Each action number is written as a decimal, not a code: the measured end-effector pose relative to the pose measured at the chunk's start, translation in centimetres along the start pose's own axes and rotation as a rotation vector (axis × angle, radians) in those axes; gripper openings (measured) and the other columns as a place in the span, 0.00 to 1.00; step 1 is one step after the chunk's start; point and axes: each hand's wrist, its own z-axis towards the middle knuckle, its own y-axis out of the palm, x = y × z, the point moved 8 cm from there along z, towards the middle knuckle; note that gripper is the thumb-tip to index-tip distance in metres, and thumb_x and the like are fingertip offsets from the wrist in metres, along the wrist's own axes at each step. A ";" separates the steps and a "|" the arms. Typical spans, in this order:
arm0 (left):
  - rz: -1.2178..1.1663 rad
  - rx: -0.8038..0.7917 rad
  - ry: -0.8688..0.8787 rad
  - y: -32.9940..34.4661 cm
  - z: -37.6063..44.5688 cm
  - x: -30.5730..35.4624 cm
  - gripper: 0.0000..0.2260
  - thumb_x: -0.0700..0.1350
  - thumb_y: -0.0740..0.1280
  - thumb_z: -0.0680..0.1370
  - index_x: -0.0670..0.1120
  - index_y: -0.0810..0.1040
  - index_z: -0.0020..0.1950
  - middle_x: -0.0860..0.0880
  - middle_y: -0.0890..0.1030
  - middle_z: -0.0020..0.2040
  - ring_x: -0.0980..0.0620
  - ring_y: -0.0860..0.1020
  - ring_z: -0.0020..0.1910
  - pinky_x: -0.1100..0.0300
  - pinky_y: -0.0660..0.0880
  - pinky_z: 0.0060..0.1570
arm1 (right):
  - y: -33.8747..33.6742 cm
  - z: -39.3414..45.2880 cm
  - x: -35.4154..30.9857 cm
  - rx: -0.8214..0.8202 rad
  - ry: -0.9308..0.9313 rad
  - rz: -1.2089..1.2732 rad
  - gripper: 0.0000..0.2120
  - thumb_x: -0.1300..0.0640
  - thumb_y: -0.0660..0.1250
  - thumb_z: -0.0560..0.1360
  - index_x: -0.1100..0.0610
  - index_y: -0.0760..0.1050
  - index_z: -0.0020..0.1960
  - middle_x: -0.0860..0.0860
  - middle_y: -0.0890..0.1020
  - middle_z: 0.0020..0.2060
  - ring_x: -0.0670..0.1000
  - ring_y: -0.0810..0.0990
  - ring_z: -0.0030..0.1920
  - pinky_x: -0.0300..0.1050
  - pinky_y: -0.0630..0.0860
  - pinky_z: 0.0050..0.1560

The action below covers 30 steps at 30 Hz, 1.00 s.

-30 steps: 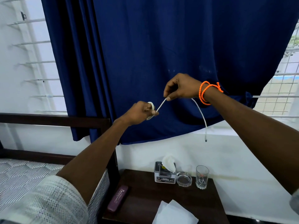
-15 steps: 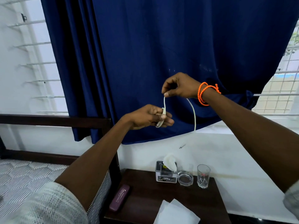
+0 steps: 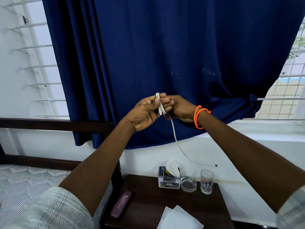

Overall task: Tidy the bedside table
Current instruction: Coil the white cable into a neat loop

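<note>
In front of the blue curtain (image 3: 181, 47), the left hand (image 3: 145, 111) pinches a coiled bundle of white cable (image 3: 159, 104), fingers clamped on it; the right hand (image 3: 179, 107) closes on the same bundle, its tail dangling above the tabletop (image 3: 148, 204). There a tissue box (image 3: 168, 180) holds a protruding tissue, beside an empty ashtray (image 3: 188, 184), an empty glass (image 3: 207, 181), a spectacle case (image 3: 121, 204) and paper napkins (image 3: 179, 219).
</note>
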 end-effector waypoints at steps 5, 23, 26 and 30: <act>-0.064 0.087 0.076 -1.2 0.1 0.9 0.10 0.38 0.60 0.84 0.37 0.75 0.63 0.44 0.86 0.52 0.43 0.83 0.59 0.55 0.81 0.57 | 1.0 -0.2 1.6 0.013 0.090 0.102 0.09 0.61 0.61 0.82 0.56 0.80 0.48 0.55 0.80 0.33 0.50 0.75 0.29 0.44 0.75 0.29; 1.291 0.463 0.084 -4.4 0.2 2.7 0.09 0.42 0.63 0.83 0.39 0.81 0.55 0.47 0.85 0.48 0.59 0.81 0.44 0.60 0.79 0.46 | -0.6 0.2 -2.7 -0.080 0.037 -0.520 0.06 0.54 0.73 0.74 0.57 0.83 0.44 0.48 0.78 0.25 0.47 0.74 0.26 0.41 0.72 0.28; 1.110 0.318 -0.104 -4.8 -0.1 0.4 0.11 0.46 0.65 0.83 0.41 0.82 0.56 0.45 0.87 0.50 0.50 0.85 0.52 0.50 0.80 0.55 | -1.3 0.6 -3.9 -0.079 -0.019 -0.643 0.04 0.54 0.75 0.73 0.55 0.84 0.42 0.44 0.81 0.27 0.42 0.74 0.26 0.38 0.73 0.31; 0.617 0.186 -0.284 -4.6 -0.9 -2.3 0.14 0.46 0.63 0.84 0.38 0.79 0.62 0.41 0.86 0.56 0.46 0.83 0.60 0.53 0.79 0.62 | -1.5 0.6 -4.7 -0.135 -0.041 -0.676 0.05 0.53 0.76 0.72 0.54 0.85 0.44 0.48 0.85 0.34 0.44 0.77 0.33 0.40 0.76 0.38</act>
